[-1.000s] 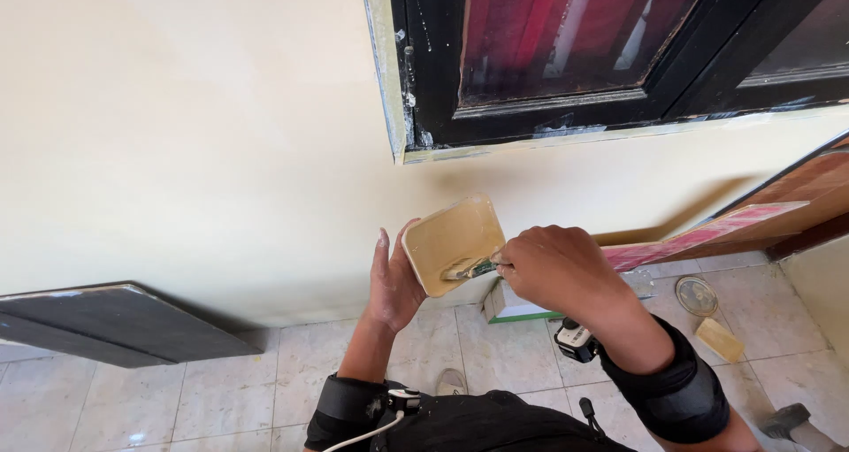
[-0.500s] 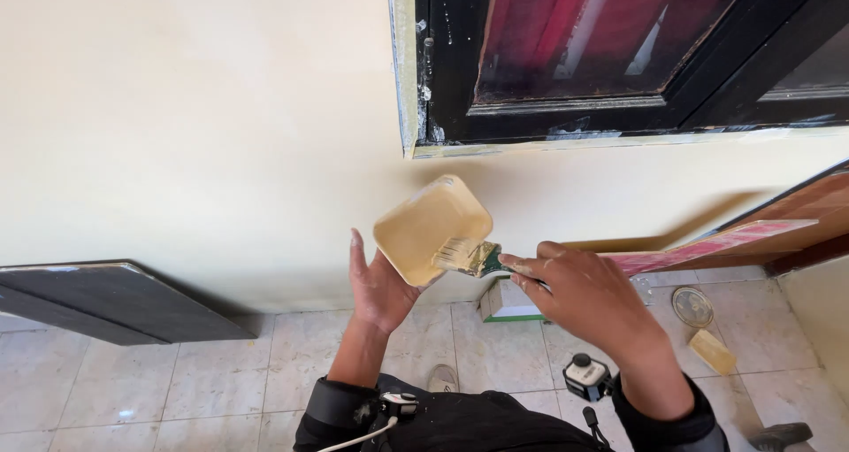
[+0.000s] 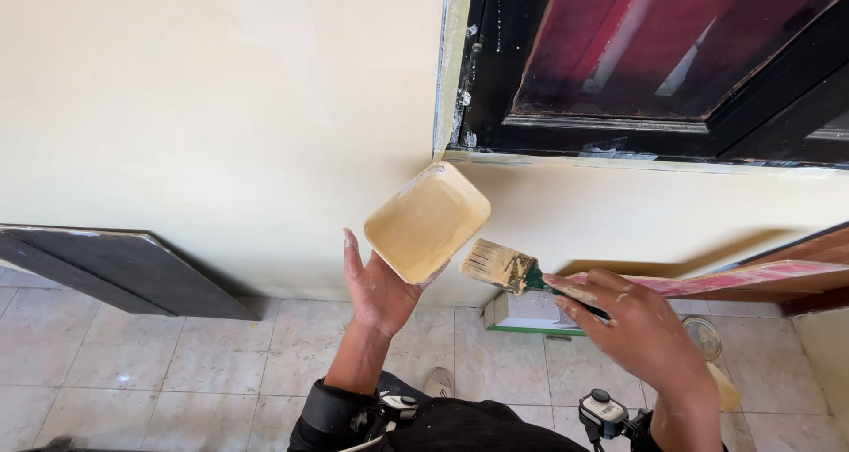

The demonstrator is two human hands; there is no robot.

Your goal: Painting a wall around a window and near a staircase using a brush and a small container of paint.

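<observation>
Paintbrush [image 3: 504, 267]: I pinch its dark green handle in my right hand [image 3: 638, 335], fingers wrapped tight round it; the pale, paint-loaded bristles point left, away from my knuckles, tilted slightly up.
Paint tray [image 3: 428, 222]: a shallow, cream-coloured rectangular tray, just left of the bristles and close to them; I cannot tell whether they touch. It rests tilted on my left hand [image 3: 380, 286], palm open and fingers spread under its lower edge, thumb out to the left.
Hands: left hand left of and a little above the right, the brush head between them.
Wall [image 3: 221, 107]: pale cream, straight beyond both hands.
Window frame [image 3: 495, 80]: black, flecked with pale paint, above and right of the tray; a reddish pane sits within it.
Dark board [image 3: 115, 271]: leans low against the wall, well to the left of my left hand.
Box [image 3: 531, 315]: white with a green edge, on the tiled floor [image 3: 133, 363] below the brush.
Reddish plank [image 3: 752, 279]: slants along the wall, right of my right hand.
</observation>
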